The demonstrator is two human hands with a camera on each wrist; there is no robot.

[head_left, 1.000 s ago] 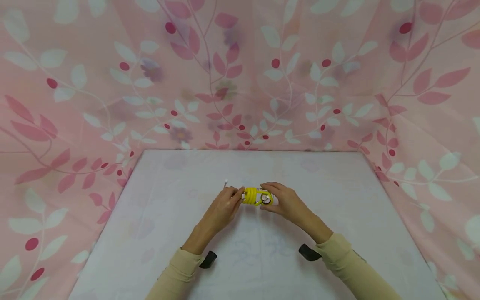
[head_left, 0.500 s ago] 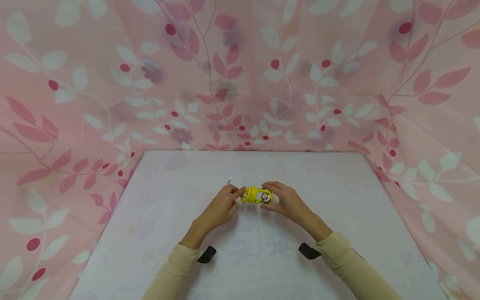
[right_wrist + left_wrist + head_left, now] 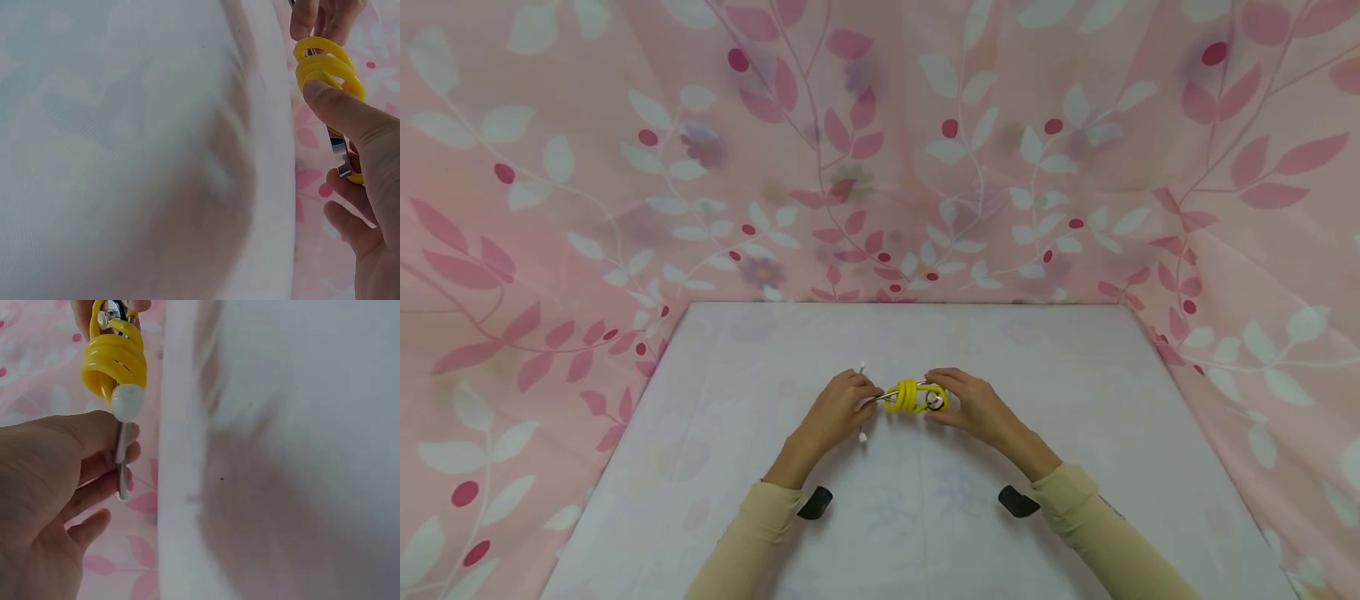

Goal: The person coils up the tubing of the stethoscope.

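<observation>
Both hands hold a stethoscope above the table, its yellow tubing (image 3: 907,396) wound in several turns around the metal parts. My left hand (image 3: 841,410) pinches the metal ear tubes (image 3: 122,445) at the coil's left side. White ear tips (image 3: 862,437) stick out above and below that hand, and one ear tip (image 3: 128,402) shows large in the left wrist view. My right hand (image 3: 976,406) grips the other end, thumb and fingers around the loop beside the silver chest piece (image 3: 934,400). In the right wrist view its thumb presses on the yellow coil (image 3: 330,65).
A white-covered table (image 3: 925,517) lies beneath the hands. Pink floral cloth (image 3: 880,167) hangs behind it and along both sides. Black wrist mounts (image 3: 816,503) sit below both forearms.
My left hand has shifted its hold, and more of the metal ear tubes shows left of the coil. A second ear tip has come into sight below that hand. The right hand keeps its hold.
</observation>
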